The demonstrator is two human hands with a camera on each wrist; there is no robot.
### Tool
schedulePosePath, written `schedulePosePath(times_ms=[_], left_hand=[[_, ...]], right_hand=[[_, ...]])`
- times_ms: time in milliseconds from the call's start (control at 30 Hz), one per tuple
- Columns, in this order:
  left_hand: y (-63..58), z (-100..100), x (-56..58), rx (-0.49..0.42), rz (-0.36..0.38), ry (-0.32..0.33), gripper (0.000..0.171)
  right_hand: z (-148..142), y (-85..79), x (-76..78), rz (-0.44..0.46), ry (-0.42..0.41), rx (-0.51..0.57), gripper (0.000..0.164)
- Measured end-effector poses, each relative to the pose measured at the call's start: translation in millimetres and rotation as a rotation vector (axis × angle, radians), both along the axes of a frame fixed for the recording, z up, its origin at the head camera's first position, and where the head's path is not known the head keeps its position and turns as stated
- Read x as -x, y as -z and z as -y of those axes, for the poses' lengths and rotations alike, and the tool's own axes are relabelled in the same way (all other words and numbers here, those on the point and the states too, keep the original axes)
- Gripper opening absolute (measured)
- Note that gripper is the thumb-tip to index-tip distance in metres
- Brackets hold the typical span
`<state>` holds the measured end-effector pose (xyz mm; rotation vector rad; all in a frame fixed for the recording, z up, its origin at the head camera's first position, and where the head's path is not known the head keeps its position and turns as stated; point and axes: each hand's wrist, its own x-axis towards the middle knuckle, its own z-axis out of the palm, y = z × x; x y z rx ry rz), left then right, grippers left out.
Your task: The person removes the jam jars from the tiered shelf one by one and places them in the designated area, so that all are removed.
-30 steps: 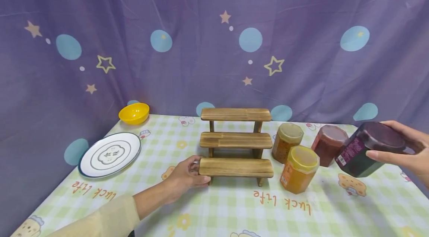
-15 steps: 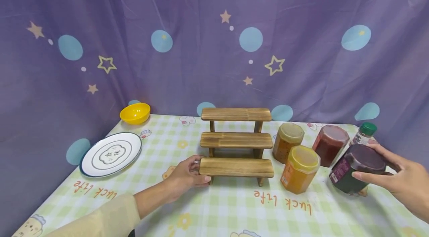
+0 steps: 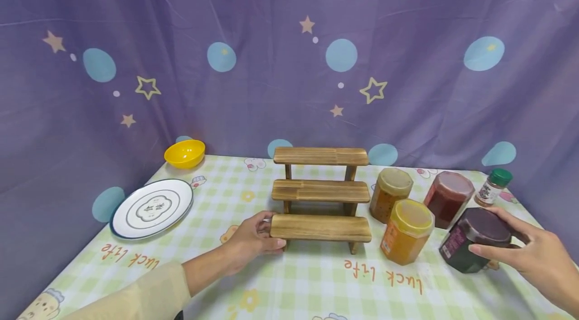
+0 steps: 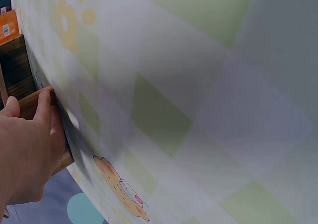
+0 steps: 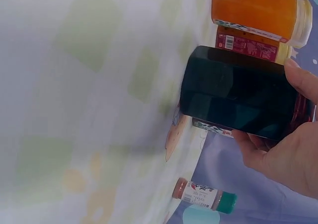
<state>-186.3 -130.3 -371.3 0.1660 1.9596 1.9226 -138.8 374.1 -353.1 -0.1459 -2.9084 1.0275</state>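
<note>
My left hand [image 3: 251, 239] grips the left end of the lowest step of a three-step wooden display stand [image 3: 320, 227]. In the left wrist view its fingers [image 4: 45, 105] lie against the wood. At the right, my right hand [image 3: 529, 247] holds a dark purple jam jar [image 3: 472, 244] near its lid, thumb on one side and fingers on the other. The jar is roughly upright; I cannot tell whether its base touches the table. Beside it stand an orange jam jar [image 3: 407, 232], a red jam jar [image 3: 449, 199] and a brown jam jar [image 3: 390, 195].
A small green-capped seasoning bottle [image 3: 494, 187] stands behind the dark jar. On the left are a white plate [image 3: 181, 209] with a dark rim and a yellow bowl [image 3: 184, 154]. A checked cloth [image 3: 253, 290] covers the table, and a purple curtain [image 3: 253, 99] hangs behind.
My right hand has brought the dark jar down and a little leftward, from tilted to nearly upright, uncovering the green-capped bottle behind. The left hand keeps its grip on the stand.
</note>
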Motion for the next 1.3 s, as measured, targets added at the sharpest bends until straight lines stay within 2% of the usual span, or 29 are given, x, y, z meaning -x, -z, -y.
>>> schedulePosePath(times_ms=[133,333,600,833,967,1033,1167,1300], left_hand=[[-0.4,0.0,-0.3,0.001,-0.001,0.006,0.071],[-1.8,1.5,-1.4,0.008,0.001,0.005,0.071],[-1.6,1.1,-1.6,0.015,0.006,-0.015,0.071],[-1.4,0.6,-0.7,0.011,0.001,-0.012,0.071],[-0.6,0.4,-0.2,0.009,-0.006,-0.009,0.071],[-0.6,0.9,-0.7,0.015,-0.008,-0.009,0.071],[-5.6,5.6,-3.7,0.135,-0.054,-0.031,0.075],[-20.4,16.1,-3.8,0.374,-0.197,-0.075,0.080]], right_hand=[[-0.4,1.0,0.8,0.002,0.006,-0.015,0.099],[10.3,-3.4,-1.1,-0.055,0.003,-0.045,0.096],[10.8,-0.3,-2.6,-0.058,-0.047,-0.023,0.094],[7.7,-2.3,-1.5,-0.062,-0.075,-0.069,0.091],[7.7,-3.7,-1.1,-0.042,-0.094,-0.046,0.091],[10.3,-4.3,-0.9,-0.071,-0.098,-0.068,0.092],[18.0,-10.5,-0.8,-0.173,-0.100,-0.152,0.087],[26.5,-27.6,0.4,-0.276,-0.118,-0.200,0.076]])
